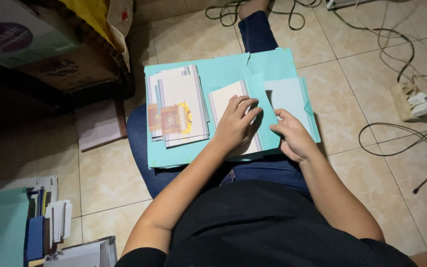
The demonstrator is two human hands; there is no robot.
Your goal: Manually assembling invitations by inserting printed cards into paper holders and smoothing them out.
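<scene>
Covering a pale card [226,99], left hand [235,123] lies spread; right hand [292,138] pinches teal folder [213,74].

Beige tiled floor [362,44], glossy under dim warm light. Dark cables [396,133] looping across the tiles to a white power strip [411,101] at the right. Cardboard boxes [60,59] stacked in shadow at the upper left, yellow cloth [95,17] draped over them. Piles of papers and booklets [50,222] at the lower left.
</scene>
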